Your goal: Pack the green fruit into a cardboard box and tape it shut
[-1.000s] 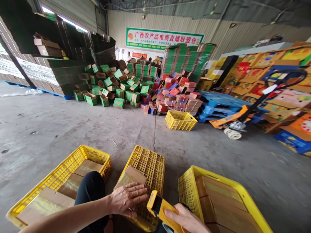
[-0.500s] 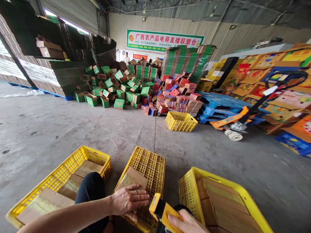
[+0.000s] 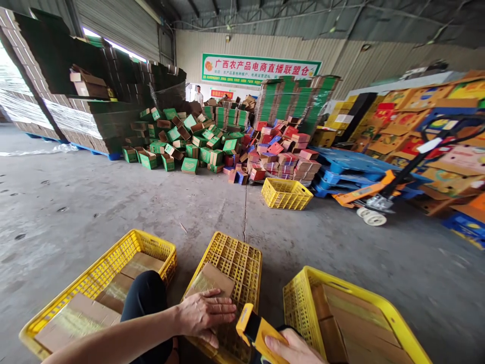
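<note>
My left hand (image 3: 206,314) lies flat, fingers stretched out, on a small taped cardboard box (image 3: 212,279) that rests on an upturned yellow crate (image 3: 235,263) in front of me. My right hand (image 3: 293,349) grips a yellow tape dispenser (image 3: 253,327) just right of the box, its front end close to my left fingertips. My dark-trousered knee (image 3: 146,298) sits beside the left arm.
A yellow crate (image 3: 151,245) at left and another yellow crate (image 3: 303,298) at right hold taped boxes. Farther off stand a lone yellow crate (image 3: 285,193), piles of green and red cartons (image 3: 212,141), blue pallets (image 3: 348,164), an orange pallet jack (image 3: 373,194) and a person (image 3: 197,94).
The view has tilted and shifted slightly, so everything sits a little lower and to the right. My hands hold the same places on the box and the dispenser.
</note>
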A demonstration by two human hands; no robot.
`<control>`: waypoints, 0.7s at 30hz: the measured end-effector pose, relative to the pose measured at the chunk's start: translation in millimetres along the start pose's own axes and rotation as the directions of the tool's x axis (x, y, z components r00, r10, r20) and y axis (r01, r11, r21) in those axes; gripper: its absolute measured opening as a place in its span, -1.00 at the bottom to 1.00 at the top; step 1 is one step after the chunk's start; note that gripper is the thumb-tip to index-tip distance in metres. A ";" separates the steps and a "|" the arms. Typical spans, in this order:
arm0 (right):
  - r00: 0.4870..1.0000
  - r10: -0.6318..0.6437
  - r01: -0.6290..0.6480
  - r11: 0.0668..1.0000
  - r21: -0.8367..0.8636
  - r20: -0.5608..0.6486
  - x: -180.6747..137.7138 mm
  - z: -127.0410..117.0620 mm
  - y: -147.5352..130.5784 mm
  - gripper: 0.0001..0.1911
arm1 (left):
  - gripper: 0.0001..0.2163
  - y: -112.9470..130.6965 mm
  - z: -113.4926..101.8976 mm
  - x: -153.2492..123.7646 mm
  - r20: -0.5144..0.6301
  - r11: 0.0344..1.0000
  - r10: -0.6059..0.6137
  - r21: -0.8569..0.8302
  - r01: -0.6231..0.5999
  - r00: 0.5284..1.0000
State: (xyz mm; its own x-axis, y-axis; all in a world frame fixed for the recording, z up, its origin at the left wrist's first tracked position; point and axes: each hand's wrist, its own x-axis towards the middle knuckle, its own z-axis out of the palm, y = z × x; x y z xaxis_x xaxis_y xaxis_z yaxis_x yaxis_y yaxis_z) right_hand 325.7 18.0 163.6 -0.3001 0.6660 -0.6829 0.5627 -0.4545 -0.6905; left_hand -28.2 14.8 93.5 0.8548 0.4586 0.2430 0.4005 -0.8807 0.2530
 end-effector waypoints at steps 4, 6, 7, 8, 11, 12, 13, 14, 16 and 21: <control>0.997 0.081 -0.081 0.991 -0.109 -0.009 22.6 11.2 -1.9 -0.31 | -0.30 4.4 2.7 -0.1 -0.059 0.997 -0.071 -0.041 0.068 0.996; 0.993 0.114 -0.118 0.980 -0.160 -0.038 33.6 20.5 -2.4 -0.40 | -0.31 -1.9 6.9 -4.4 -0.140 0.983 -0.180 -0.061 0.173 0.974; 0.991 0.120 -0.128 0.977 -0.169 -0.055 38.2 25.5 -2.5 -0.44 | -0.31 -7.9 9.2 -8.1 -0.198 0.962 -0.273 -0.085 0.261 0.941; 0.990 0.122 -0.132 0.977 -0.169 -0.066 41.8 30.1 -2.9 -0.47 | -0.31 -15.3 11.4 -12.7 -0.257 0.922 -0.387 -0.133 0.364 0.886; 0.992 0.105 -0.115 0.982 -0.149 -0.072 46.3 40.9 -7.2 -0.52 | -0.20 -38.6 15.6 -30.6 -0.280 0.649 -0.753 -0.465 0.602 0.596; 0.994 0.094 -0.102 0.984 -0.143 -0.061 45.9 43.3 -10.1 -0.52 | -0.19 -44.1 16.0 -37.0 -0.191 0.530 -0.823 -0.598 0.602 0.535; 0.997 0.073 -0.077 0.988 -0.134 -0.038 44.7 45.3 -13.5 -0.52 | -0.22 -47.5 15.8 -43.2 -0.120 0.459 -0.848 -0.654 0.601 0.517; 0.999 0.042 -0.042 0.992 -0.121 -0.004 43.1 47.1 -17.3 -0.52 | -0.24 -48.9 15.1 -48.8 -0.042 0.389 -0.857 -0.707 0.590 0.514; 0.998 -0.027 0.033 0.995 -0.094 0.062 39.5 50.5 -24.7 -0.53 | -0.24 -46.3 12.4 -58.2 0.081 0.281 -0.845 -0.774 0.568 0.529; 0.997 -0.074 0.077 0.990 -0.118 0.033 33.4 58.3 -33.0 -0.53 | -0.11 -29.7 4.2 -70.2 0.230 0.030 -0.857 -0.871 0.491 0.460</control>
State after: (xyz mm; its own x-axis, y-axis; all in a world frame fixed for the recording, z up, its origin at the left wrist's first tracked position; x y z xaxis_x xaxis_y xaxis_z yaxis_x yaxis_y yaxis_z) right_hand 252.2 20.7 149.7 -0.3660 0.6778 -0.6377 0.6246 -0.3291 -0.7082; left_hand -98.7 8.2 65.0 0.1259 0.9388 -0.3206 0.1445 0.3023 0.9422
